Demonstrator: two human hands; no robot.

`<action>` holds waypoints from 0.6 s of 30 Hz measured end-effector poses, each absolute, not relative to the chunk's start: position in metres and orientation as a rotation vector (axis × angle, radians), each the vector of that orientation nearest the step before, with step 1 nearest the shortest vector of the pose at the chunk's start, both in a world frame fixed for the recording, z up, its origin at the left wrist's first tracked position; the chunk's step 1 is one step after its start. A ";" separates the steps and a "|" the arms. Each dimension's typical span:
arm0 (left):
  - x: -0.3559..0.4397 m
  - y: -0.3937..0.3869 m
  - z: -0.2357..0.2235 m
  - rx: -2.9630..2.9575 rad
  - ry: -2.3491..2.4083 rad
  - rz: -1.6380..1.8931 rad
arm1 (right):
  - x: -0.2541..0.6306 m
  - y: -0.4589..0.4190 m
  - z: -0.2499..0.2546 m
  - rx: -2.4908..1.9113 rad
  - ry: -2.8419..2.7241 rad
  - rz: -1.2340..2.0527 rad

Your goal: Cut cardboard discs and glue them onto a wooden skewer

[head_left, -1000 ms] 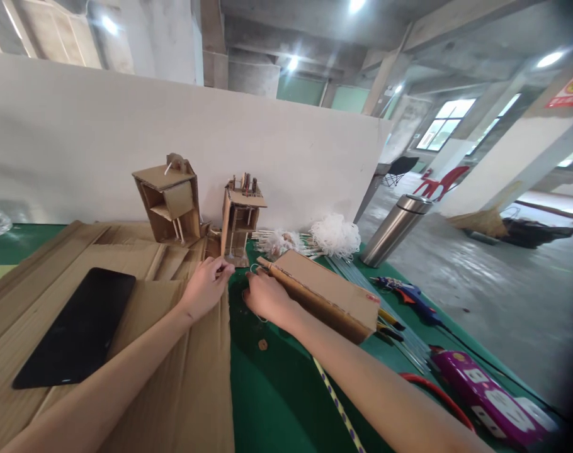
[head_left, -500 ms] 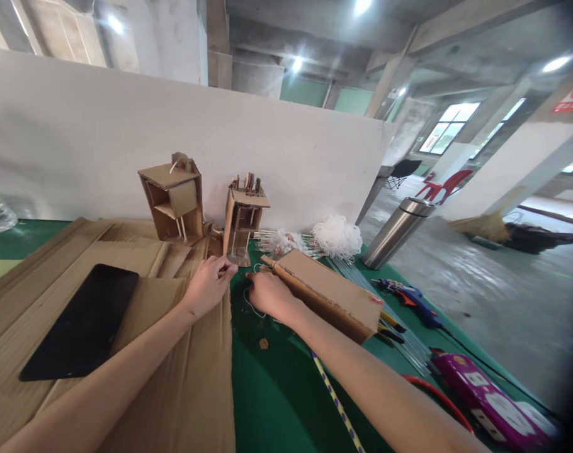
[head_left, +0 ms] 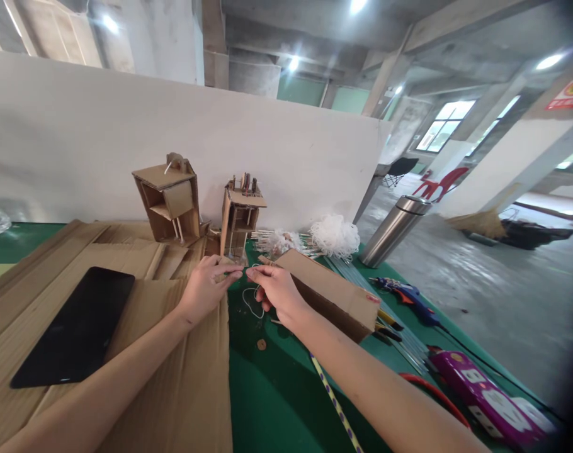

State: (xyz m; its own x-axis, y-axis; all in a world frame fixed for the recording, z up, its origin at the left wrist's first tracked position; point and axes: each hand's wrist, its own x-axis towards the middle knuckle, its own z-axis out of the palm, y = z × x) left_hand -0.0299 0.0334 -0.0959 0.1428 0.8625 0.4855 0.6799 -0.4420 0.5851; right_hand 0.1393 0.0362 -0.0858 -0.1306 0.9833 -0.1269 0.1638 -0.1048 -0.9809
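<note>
My left hand point(head_left: 209, 283) is closed in a pinch over the edge of the cardboard sheet, its fingertips pointing right. What lies between them is too small to make out. Almost tip to tip with it, my right hand point(head_left: 277, 288) pinches a thin white string point(head_left: 253, 309), which hangs in a loose loop over the green tabletop. Just behind the fingers stands a small cardboard tower point(head_left: 242, 220) with discs and sticks on top. A long cardboard box point(head_left: 331, 292) lies beside my right wrist. A small round cardboard disc point(head_left: 261, 345) rests below the hands.
A black phone point(head_left: 76, 327) lies on the cardboard sheet point(head_left: 187, 377). An open cardboard box model point(head_left: 170, 201) stands behind it. To the right are white string bundle point(head_left: 334, 236), steel flask point(head_left: 396, 231), glue gun point(head_left: 412, 299), purple power strip point(head_left: 487, 399) and a dotted paper straw point(head_left: 334, 399).
My right hand has risen slightly and turned, its fingertips now pinched near the left ones. My left hand's fingers have stretched rightward to meet them.
</note>
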 end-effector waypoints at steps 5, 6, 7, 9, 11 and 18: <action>-0.030 0.028 -0.094 2.262 1.423 1.255 | 0.137 0.035 -0.087 -1.189 -1.226 1.579; -0.030 0.028 -0.094 2.272 1.417 1.266 | 0.138 0.034 -0.088 -1.167 -1.223 1.607; -0.030 0.027 -0.094 2.280 1.413 1.275 | 0.139 0.035 -0.088 -1.150 -1.229 1.625; -0.030 0.027 -0.094 2.295 1.405 1.286 | 0.142 0.036 -0.087 -1.135 -1.264 1.632; -0.030 0.026 -0.095 2.326 1.403 1.290 | 0.146 0.038 -0.085 -1.151 -1.336 1.609; -0.026 0.023 -0.101 2.554 1.388 1.217 | 0.163 0.020 -0.055 -1.322 -1.783 1.233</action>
State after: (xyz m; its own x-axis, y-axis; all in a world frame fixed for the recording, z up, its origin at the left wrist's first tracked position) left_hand -0.0257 0.0231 -0.1009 0.3139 0.7102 0.6302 0.7179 -0.6119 0.3319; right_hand 0.1628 0.0199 -0.0546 -0.3292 0.9422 -0.0631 0.3918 0.0755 -0.9169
